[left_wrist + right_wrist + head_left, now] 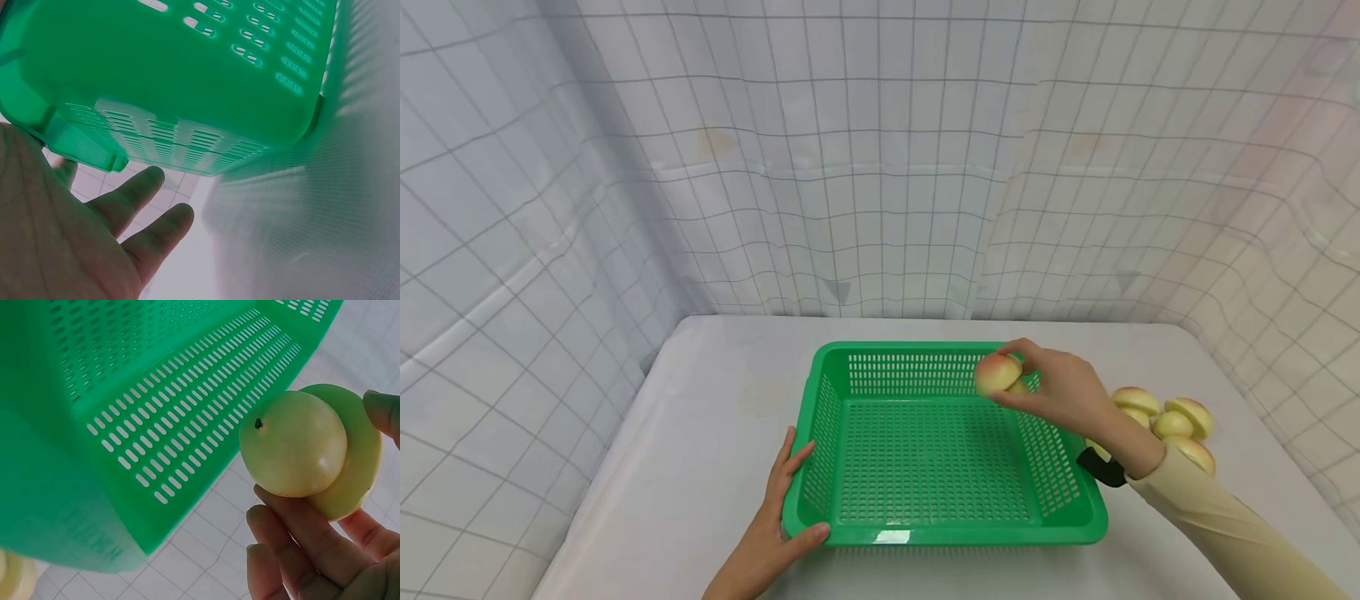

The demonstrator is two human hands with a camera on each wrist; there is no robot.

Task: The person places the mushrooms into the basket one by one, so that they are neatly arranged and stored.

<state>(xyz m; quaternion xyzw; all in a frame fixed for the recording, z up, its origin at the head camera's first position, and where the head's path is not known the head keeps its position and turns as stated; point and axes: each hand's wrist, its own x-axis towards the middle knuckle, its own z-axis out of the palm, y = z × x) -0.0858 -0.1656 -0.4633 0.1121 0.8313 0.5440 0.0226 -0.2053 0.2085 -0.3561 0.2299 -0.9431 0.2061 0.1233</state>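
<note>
My right hand (1063, 387) holds a mushroom (997, 372) above the back right part of a green plastic basket (947, 535). The mushroom looks artificial, with a yellow cap blushed red. In the right wrist view, its round pale stalk (294, 444) shows a dark spot, and thumb and fingers grip the cap. At the basket's front left corner, my left hand (775, 521) rests with its thumb on the rim. Its fingers (159, 234) look straight and spread beside the outer wall in the left wrist view. No mushrooms show inside the basket.
Several more mushrooms (1191, 417) lie on the white table (700, 467) right of the basket, partly hidden by my right forearm. A dark band (1101, 468) shows at the right wrist. Grid-patterned white curtains (880, 167) hang behind and at both sides.
</note>
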